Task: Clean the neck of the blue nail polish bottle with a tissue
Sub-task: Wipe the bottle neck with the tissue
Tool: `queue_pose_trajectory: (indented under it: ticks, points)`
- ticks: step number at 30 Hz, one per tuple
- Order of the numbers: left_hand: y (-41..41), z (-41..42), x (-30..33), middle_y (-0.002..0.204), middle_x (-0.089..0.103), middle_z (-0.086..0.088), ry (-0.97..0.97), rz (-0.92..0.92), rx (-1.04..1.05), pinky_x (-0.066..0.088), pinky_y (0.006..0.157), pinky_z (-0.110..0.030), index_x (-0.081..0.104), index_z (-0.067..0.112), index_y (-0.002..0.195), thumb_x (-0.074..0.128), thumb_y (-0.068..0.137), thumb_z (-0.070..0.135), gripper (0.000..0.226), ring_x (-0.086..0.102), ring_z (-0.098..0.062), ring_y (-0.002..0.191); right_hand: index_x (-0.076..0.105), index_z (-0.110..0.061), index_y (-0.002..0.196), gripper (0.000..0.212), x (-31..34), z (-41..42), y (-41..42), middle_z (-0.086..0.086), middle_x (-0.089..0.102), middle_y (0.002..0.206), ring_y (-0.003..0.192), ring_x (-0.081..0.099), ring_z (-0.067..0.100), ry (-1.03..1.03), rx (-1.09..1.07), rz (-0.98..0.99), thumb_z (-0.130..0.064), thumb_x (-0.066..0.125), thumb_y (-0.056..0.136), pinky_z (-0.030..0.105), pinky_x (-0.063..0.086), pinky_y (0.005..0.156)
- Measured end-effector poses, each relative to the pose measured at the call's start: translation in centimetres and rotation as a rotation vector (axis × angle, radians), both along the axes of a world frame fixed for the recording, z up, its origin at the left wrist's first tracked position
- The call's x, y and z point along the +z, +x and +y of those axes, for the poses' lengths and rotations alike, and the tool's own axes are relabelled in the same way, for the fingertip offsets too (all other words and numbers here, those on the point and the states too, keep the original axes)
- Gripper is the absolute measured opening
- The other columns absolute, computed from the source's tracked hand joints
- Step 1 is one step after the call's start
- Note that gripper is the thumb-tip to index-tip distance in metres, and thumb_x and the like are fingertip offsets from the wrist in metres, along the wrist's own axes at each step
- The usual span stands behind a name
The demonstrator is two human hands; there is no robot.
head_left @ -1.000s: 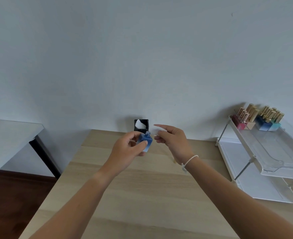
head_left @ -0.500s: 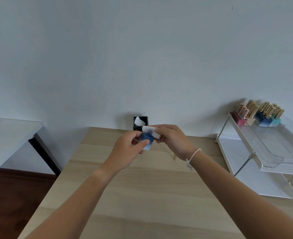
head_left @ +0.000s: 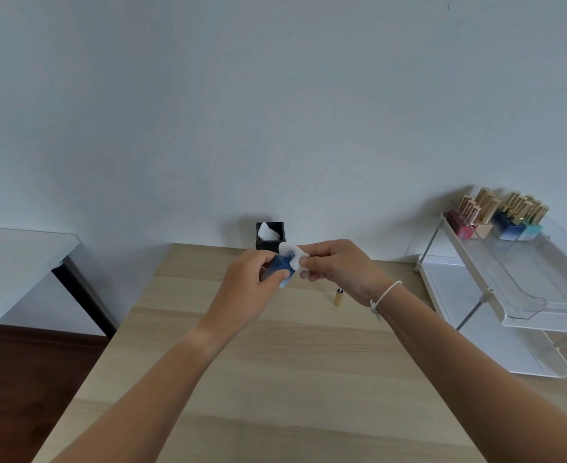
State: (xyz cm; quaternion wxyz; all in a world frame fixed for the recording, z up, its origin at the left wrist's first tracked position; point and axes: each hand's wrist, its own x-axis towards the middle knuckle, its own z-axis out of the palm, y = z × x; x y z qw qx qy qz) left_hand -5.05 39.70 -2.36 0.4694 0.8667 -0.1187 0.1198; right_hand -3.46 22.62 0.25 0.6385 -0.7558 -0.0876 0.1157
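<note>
My left hand (head_left: 252, 285) grips the blue nail polish bottle (head_left: 279, 265) above the wooden table (head_left: 275, 379), the bottle tilted with its open neck toward the right. My right hand (head_left: 337, 267) pinches a small white tissue (head_left: 293, 253) between thumb and fingers, and the tissue lies against the bottle's neck. Fingers hide most of the bottle's body. The bottle's gold cap (head_left: 338, 296) lies on the table just below my right hand.
A black box (head_left: 270, 236) with white tissue in it stands at the table's far edge against the wall. At the right is a two-tier clear and white rack (head_left: 509, 289) with several gold-capped nail polish bottles (head_left: 499, 217) on top. A grey side table (head_left: 15, 259) stands left.
One second ago my right hand was beside the bottle with no tissue visible in it. It then brought a white tissue onto the bottle's neck, and the tissue now wraps further around the neck.
</note>
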Motion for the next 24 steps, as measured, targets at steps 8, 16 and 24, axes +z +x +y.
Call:
queue_pose_trajectory:
  ticks: [8,16,24]
  points:
    - [-0.1,-0.7,0.0,0.078,0.042,0.019,0.122,-0.137,-0.008,0.037,0.068,-0.004,0.061,0.014,0.092,0.062,0.083,0.018,0.01,0.047,0.008,0.075,0.067,-0.001,0.1,0.02,-0.8,0.6,-0.2,0.0,0.064,0.069,0.05,0.054,0.003,0.111,-0.144,0.071,-0.004,0.065,0.08,0.014,0.046,0.051]
    - [0.2,-0.4,1.0,0.084,0.055,-0.014,0.131,0.004,-0.086,0.046,0.075,-0.031,0.061,0.002,0.09,0.061,0.084,0.018,0.018,0.055,-0.029,0.08,0.07,-0.026,0.069,0.023,-1.3,0.8,-0.9,-0.014,0.058,0.056,0.053,0.047,0.002,0.078,-0.135,-0.07,-0.01,0.061,0.083,0.016,0.038,0.055]
    - [0.4,0.5,2.7,0.088,0.067,-0.01,-0.058,0.232,-0.292,0.053,0.065,-0.011,0.067,0.021,0.084,0.058,0.087,0.014,0.012,0.062,-0.003,0.077,0.07,-0.029,0.09,0.027,-0.3,0.1,-1.0,-0.008,0.06,0.076,0.06,0.046,0.001,0.072,0.033,-0.128,-0.008,0.054,0.087,0.014,0.037,0.061]
